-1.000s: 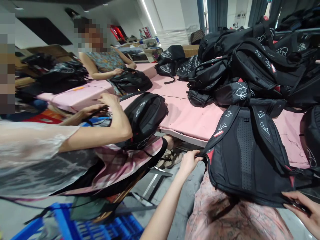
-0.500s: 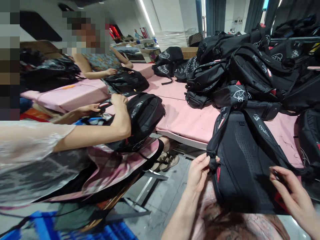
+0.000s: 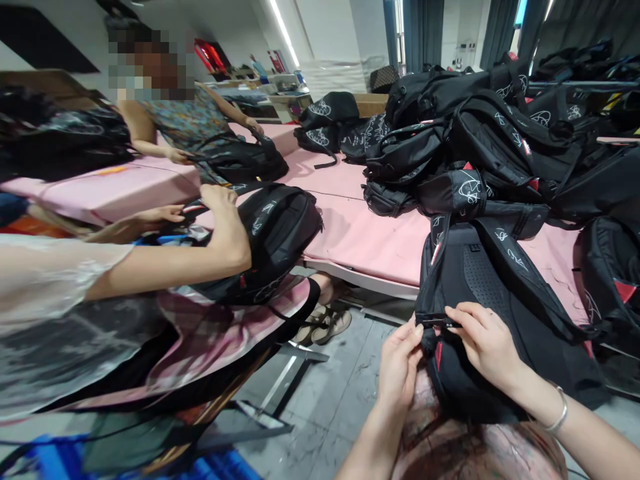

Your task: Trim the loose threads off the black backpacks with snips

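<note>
A black backpack (image 3: 520, 353) leans against the pink table edge on my lap, its padded back panel and white-printed shoulder straps facing me. My left hand (image 3: 400, 357) is closed in a pinch on the webbing strap (image 3: 427, 341) at the backpack's left side. My right hand (image 3: 483, 340) has its fingers closed round a slim dark tool that looks like thread snips (image 3: 443, 321). The snips' tip lies at the strap, just above my left fingertips. A small red tab (image 3: 439, 355) shows below. Whether the blades touch a thread is too small to tell.
Black backpacks are heaped on the pink table (image 3: 370, 237), and another backpack (image 3: 607, 273) stands at the right. On my left a co-worker's arm (image 3: 175, 267) reaches over a backpack (image 3: 280, 233). Another person (image 3: 175, 120) handles a bag across the table. Blue crates (image 3: 215, 463) sit low left.
My right hand has moved left across the backpack, bringing the snips to the strap beside my left hand. My left hand keeps its pinch. The view has shifted slightly right.
</note>
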Motion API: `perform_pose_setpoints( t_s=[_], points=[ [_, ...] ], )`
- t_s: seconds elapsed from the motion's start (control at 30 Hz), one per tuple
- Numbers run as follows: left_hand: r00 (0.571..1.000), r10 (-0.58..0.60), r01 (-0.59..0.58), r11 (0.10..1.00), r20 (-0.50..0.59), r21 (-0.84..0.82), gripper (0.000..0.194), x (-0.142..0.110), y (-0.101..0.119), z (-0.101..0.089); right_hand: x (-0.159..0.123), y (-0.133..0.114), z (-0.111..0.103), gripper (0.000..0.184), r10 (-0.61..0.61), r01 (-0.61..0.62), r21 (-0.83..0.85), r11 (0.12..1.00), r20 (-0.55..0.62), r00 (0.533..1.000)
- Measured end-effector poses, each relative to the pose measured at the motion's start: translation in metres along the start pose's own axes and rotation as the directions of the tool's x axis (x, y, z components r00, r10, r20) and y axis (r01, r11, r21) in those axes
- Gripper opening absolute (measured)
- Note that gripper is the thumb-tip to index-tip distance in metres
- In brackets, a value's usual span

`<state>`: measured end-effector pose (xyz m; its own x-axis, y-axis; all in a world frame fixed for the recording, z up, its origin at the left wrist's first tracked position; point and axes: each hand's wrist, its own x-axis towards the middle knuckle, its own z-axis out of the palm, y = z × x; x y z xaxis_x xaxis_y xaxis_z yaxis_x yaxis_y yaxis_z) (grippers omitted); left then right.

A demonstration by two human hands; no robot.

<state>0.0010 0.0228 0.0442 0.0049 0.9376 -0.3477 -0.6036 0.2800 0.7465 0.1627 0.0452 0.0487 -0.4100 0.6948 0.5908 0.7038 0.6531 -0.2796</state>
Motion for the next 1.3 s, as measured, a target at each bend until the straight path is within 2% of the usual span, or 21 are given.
perform_pose_setpoints(
  t_s=[0.2,0.33,0.43,0.6,0.7,0.83,0.97,1.03,1.13,1.2,1.3],
  points=[
    [1.000,-0.010,0.010,1.000,-0.016,0.001,0.021,-0.001,-0.002,0.001,0.001,0.001,-0.001,0.025,-0.054,0.053,-0.003,0.999,-0.061,0.997],
    [1.000,-0.012,0.012,1.000,-0.009,0.000,0.022,0.001,-0.003,-0.001,-0.001,0.000,0.000,0.027,-0.031,0.032,0.039,0.999,-0.011,0.999],
    [1.000,-0.022,0.022,1.000,-0.016,-0.023,0.023,0.002,-0.003,-0.004,0.000,0.000,0.000,0.026,0.023,-0.029,0.109,0.994,0.057,0.998],
    [0.999,-0.009,0.007,0.999,-0.045,-0.046,0.030,0.003,0.004,-0.014,-0.003,0.006,-0.005,0.019,0.193,-0.201,0.353,0.914,0.061,0.979],
    [0.996,0.010,-0.011,1.000,-0.094,-0.009,0.036,0.003,0.009,-0.020,-0.010,0.011,-0.010,0.019,0.284,-0.302,0.368,0.880,0.103,0.953],
    [0.984,0.046,-0.036,0.998,-0.173,0.057,0.041,0.007,0.011,-0.032,-0.030,0.021,-0.026,0.021,0.323,-0.336,0.277,0.900,0.094,0.942],
    [0.961,0.117,-0.076,0.983,-0.252,0.166,0.043,0.012,0.014,-0.050,-0.063,0.048,-0.063,0.029,0.383,-0.383,0.046,0.923,0.013,0.924],
    [0.970,0.128,-0.078,0.969,-0.207,0.233,0.043,0.014,0.016,-0.056,-0.083,0.068,-0.086,0.032,0.437,-0.440,-0.090,0.894,-0.053,0.898],
    [0.995,0.042,-0.006,0.930,-0.089,0.367,0.052,0.016,0.020,-0.056,-0.109,0.102,-0.114,0.037,0.541,-0.554,-0.250,0.795,-0.122,0.832],
    [0.998,-0.016,0.041,0.864,-0.054,0.501,0.056,0.019,0.022,-0.051,-0.122,0.123,-0.124,0.041,0.576,-0.573,-0.246,0.782,-0.069,0.815],
    [0.997,-0.073,0.070,0.742,-0.024,0.667,0.053,0.024,0.024,-0.042,-0.134,0.142,-0.128,0.036,0.558,-0.549,-0.129,0.826,0.047,0.828]
  ],
)
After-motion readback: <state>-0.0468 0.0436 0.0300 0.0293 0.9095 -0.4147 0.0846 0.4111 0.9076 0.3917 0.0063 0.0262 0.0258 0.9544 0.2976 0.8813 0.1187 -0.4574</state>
